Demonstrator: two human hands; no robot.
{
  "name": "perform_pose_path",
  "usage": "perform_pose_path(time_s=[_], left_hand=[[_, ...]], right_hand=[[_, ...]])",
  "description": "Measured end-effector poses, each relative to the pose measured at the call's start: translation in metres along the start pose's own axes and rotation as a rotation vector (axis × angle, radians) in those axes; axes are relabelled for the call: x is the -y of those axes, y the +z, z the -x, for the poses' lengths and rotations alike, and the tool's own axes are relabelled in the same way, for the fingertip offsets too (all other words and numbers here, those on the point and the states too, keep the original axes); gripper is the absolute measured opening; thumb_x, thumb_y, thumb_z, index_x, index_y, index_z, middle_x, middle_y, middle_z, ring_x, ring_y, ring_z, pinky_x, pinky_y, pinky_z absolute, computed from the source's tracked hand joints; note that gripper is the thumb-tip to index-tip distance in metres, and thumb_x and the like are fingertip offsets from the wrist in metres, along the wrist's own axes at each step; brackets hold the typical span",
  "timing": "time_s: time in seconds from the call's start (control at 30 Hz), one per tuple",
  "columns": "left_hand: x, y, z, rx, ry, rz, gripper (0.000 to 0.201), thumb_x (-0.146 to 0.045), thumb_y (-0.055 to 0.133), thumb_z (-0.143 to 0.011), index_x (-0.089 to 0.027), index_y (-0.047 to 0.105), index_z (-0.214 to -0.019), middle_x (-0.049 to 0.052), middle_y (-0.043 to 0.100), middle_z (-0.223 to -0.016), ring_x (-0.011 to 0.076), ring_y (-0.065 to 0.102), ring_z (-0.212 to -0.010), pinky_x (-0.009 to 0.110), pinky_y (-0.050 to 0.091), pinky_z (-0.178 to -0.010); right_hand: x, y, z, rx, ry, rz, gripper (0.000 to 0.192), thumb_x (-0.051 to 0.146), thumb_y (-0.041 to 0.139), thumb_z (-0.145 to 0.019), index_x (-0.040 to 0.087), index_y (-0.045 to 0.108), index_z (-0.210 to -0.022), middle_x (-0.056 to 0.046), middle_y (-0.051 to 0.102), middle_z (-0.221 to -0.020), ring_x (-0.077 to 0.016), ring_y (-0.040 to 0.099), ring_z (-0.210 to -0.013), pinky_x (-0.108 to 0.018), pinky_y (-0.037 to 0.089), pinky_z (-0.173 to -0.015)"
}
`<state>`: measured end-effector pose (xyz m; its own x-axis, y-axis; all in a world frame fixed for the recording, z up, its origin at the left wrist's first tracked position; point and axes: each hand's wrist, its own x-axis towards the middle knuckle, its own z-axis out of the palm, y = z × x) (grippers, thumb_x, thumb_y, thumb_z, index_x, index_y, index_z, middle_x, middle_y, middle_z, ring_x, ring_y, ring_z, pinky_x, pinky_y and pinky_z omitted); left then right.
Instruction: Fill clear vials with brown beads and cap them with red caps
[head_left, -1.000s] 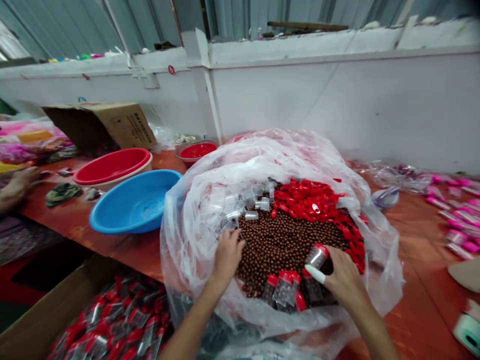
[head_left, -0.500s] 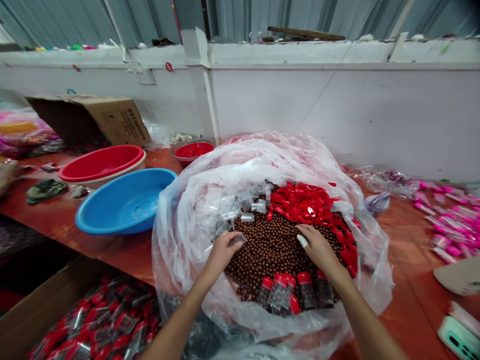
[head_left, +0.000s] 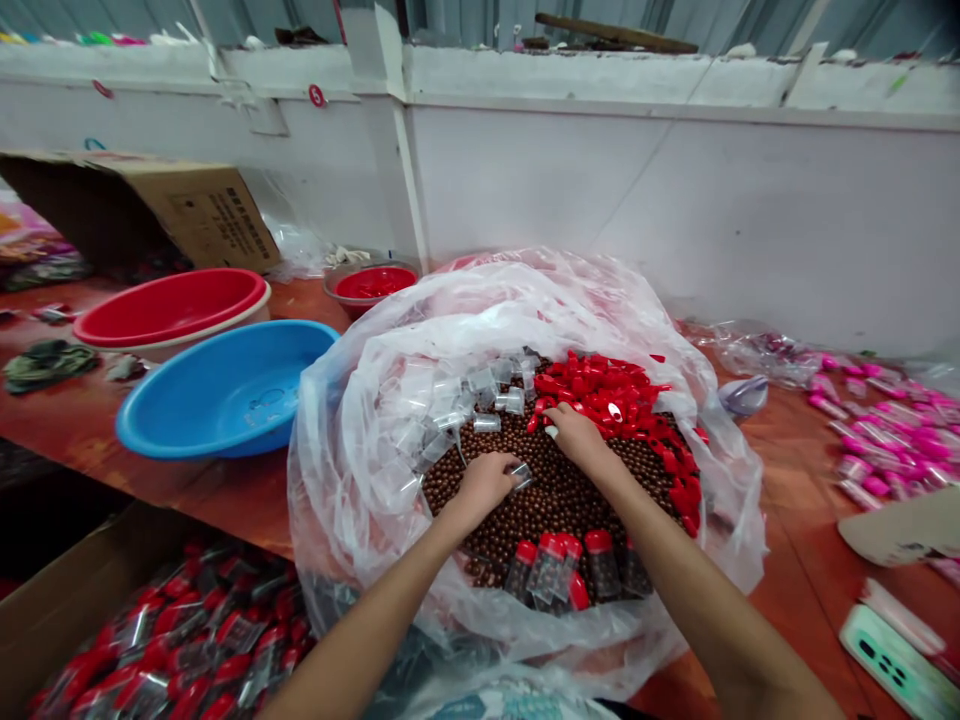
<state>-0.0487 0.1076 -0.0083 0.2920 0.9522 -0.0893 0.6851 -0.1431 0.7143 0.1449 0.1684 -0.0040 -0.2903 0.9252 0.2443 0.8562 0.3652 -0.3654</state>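
Holding a small clear cup (head_left: 522,476), the left hand (head_left: 487,485) is low over the brown balls (head_left: 551,490). The cup sticks out past the fingertips, on the side toward the other hand, and the fingers are pinched on it. The right hand (head_left: 576,436) is a bit farther away from the person, at the near edge of the red caps (head_left: 596,395). Its fingers are bent down by the caps — I cannot tell if they have picked one up. Something white covers the tip of its thumb.

All of this is inside a big, cloudy plastic bag (head_left: 352,500) with its top rolled open on the red counter (head_left: 799,480). More clear cups (head_left: 431,400) lie in a heap to the left, just past the left hand. Red caps lie at the back and down the right side. Close to the person, a few jars with red tops (head_left: 551,570) sit together at the front of the balls, nearer than both hands.

A blue bowl (head_left: 217,395) is on the left, next to the bag — and a box (head_left: 75,570) of red-topped jars is below it.
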Motion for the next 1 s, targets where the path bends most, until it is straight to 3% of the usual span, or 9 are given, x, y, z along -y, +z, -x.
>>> perform_pose_path(time_s=[0.1,0.2,0.33,0.43,0.63,0.7,0.87,1.0], left_hand=[[-0.003,0.01,-0.01,0.011,-0.005,0.048,0.027,-0.021,0.06,-0.069,-0.021,0.069,-0.095,0.007,0.069,-0.096,0.0227,0.059,-0.09,0.031,0.038,-0.083],[-0.006,0.021,-0.018,0.022,-0.007,0.112,0.028,-0.021,0.061,-0.068,-0.021,0.069,-0.095,0.006,0.069,-0.095,0.0222,0.059,-0.089,0.03,0.039,-0.082],[-0.008,0.036,-0.028,0.022,-0.019,0.237,0.029,-0.022,0.062,-0.068,-0.018,0.068,-0.096,0.005,0.069,-0.088,0.0199,0.06,-0.081,0.029,0.042,-0.078],[-0.008,0.046,-0.034,0.022,-0.028,0.345,0.031,-0.022,0.063,-0.067,-0.015,0.067,-0.097,0.004,0.069,-0.082,0.0179,0.06,-0.076,0.028,0.044,-0.074],[-0.007,0.057,-0.038,0.022,-0.028,0.56,0.032,-0.02,0.064,-0.065,-0.011,0.066,-0.096,0.006,0.068,-0.083,0.0165,0.06,-0.076,0.027,0.045,-0.073],[-0.009,0.057,-0.035,0.021,-0.039,0.622,0.033,-0.019,0.064,-0.064,-0.01,0.065,-0.097,0.007,0.068,-0.086,0.0166,0.06,-0.077,0.026,0.046,-0.073],[-0.013,0.046,-0.018,0.023,-0.09,0.738,0.036,-0.024,0.064,-0.068,-0.012,0.063,-0.102,0.009,0.068,-0.093,0.0175,0.061,-0.079,0.026,0.046,-0.065],[-0.016,0.033,-0.001,0.074,-0.191,0.979,0.04,-0.028,0.07,-0.065,-0.016,0.064,-0.102,0.009,0.067,-0.099,0.0179,0.061,-0.081,0.025,0.046,-0.062]], right_hand=[[-0.002,-0.016,0.014,-0.047,0.041,-0.081,0.024,0.018,0.05,-0.08,0.019,0.06,-0.102,-0.008,0.061,-0.097,-0.0201,0.059,-0.087,-0.032,0.046,-0.078],[-0.005,-0.036,0.038,-0.125,0.112,-0.157,0.027,0.028,0.043,-0.085,0.018,0.053,-0.109,-0.008,0.062,-0.1,-0.0197,0.06,-0.089,-0.034,0.047,-0.077],[-0.009,-0.051,0.081,-0.193,0.273,-0.583,0.029,0.032,0.042,-0.085,0.018,0.045,-0.111,-0.008,0.063,-0.098,-0.0184,0.064,-0.076,-0.033,0.051,-0.064],[-0.013,-0.046,0.112,-0.225,0.354,-0.796,0.029,0.035,0.056,-0.077,0.019,0.05,-0.101,-0.01,0.062,-0.105,-0.0215,0.062,-0.089,-0.037,0.05,-0.075],[-0.014,-0.029,0.143,-0.238,0.376,-0.572,0.018,0.036,0.055,-0.077,0.02,0.057,-0.083,-0.007,0.062,-0.093,-0.0213,0.057,-0.09,-0.038,0.045,-0.083],[-0.012,-0.029,0.146,-0.232,0.344,-0.474,0.015,0.032,0.052,-0.079,0.021,0.058,-0.087,-0.007,0.061,-0.096,-0.0212,0.056,-0.093,-0.038,0.043,-0.086],[-0.013,-0.028,0.149,-0.217,0.314,-0.334,0.03,0.027,0.046,-0.081,0.021,0.058,-0.108,-0.009,0.053,-0.117,-0.0224,0.05,-0.108,-0.041,0.037,-0.096],[-0.019,-0.024,0.151,-0.148,0.297,-0.349,0.034,0.026,0.045,-0.082,0.023,0.057,-0.113,-0.007,0.057,-0.114,-0.0212,0.052,-0.106,-0.04,0.039,-0.096]])
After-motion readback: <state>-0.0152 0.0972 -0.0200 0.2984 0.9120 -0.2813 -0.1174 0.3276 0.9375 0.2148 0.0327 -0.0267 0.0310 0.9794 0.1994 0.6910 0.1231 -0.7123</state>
